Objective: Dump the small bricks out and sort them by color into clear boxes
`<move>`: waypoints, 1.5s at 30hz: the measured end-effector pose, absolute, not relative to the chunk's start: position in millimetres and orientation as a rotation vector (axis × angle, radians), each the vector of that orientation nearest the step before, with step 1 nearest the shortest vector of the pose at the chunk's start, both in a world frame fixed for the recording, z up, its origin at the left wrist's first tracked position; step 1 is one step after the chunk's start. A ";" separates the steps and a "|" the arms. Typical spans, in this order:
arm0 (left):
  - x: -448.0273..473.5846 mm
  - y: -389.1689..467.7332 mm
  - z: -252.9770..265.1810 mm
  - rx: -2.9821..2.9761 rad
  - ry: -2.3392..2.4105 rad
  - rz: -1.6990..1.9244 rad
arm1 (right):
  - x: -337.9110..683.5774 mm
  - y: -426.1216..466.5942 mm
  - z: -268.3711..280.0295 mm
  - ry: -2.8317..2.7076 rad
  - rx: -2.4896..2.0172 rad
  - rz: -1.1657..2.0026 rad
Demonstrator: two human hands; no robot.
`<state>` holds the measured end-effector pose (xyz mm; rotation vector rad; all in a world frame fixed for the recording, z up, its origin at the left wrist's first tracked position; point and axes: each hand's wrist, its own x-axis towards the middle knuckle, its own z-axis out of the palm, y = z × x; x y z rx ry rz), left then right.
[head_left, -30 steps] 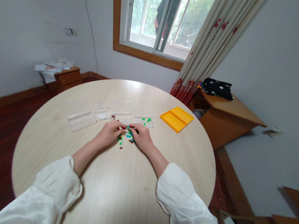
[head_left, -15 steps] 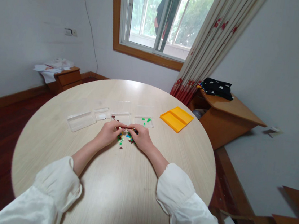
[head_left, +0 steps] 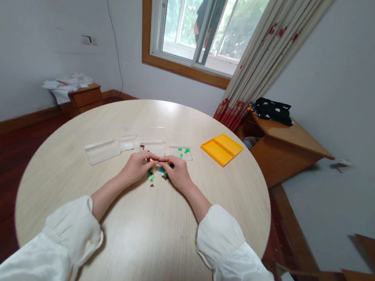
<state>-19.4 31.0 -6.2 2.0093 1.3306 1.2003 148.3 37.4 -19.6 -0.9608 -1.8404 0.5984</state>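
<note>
My left hand and my right hand meet over the middle of the table, fingertips almost touching. Both are closed in a pinch. What sits between the fingertips is tiny and mostly hidden; a dark reddish bit shows there. Under and between the hands lies a loose pile of small toy building bricks, in green, blue, yellow, brown and black. One brown brick lies apart, nearer to me. Just beyond my right hand, a clear tray holds a few green bricks. Another clear tray, with brown bricks, is partly covered by my hands.
Left of the hands are a large clear tray and a smaller clear box. Faint transparent lids lie behind them. A yellow two-part case rests open at the right of the round table. Wooden cabinet stands beyond the right edge.
Both hands stay in the same place with only slight finger movement. The trays, the yellow case and the pile look unchanged.
</note>
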 end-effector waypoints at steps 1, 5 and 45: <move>-19.2 30.9 -6.2 1.998 1.326 1.209 | 148.2 37.5 -19.6 -1.830 -0.957 0.609; -19.2 31.1 -6.7 1.969 1.304 1.239 | 147.5 36.9 -19.0 -1.795 -0.950 0.644; -18.3 29.5 -2.7 1.984 1.209 1.229 | 139.8 30.7 -9.8 -1.502 -1.040 1.000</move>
